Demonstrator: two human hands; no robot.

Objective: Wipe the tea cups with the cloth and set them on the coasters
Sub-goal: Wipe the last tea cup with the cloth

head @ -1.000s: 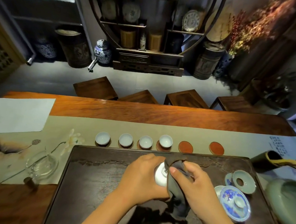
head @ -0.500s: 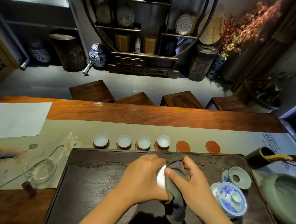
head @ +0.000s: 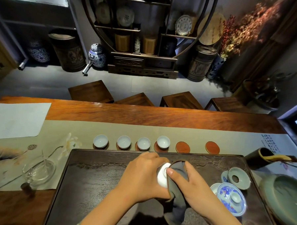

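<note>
At lower centre of the frame, the left hand [head: 139,179] grips a small white porcelain cup [head: 162,176], tipped on its side. The right hand [head: 190,188] pinches a soft grey cloth [head: 177,205] against the cup, thumb on its base; the cloth hangs down over the dark carved tray [head: 92,181]. At lower right on the tray sits a blue-and-white lidded bowl [head: 231,198], closed. Beyond the tray's far edge, on a beige runner [head: 143,131], four white cups [head: 163,142], interiors bare, stand on round coasters; two reddish coasters [head: 182,147] lie uncovered to their right.
</note>
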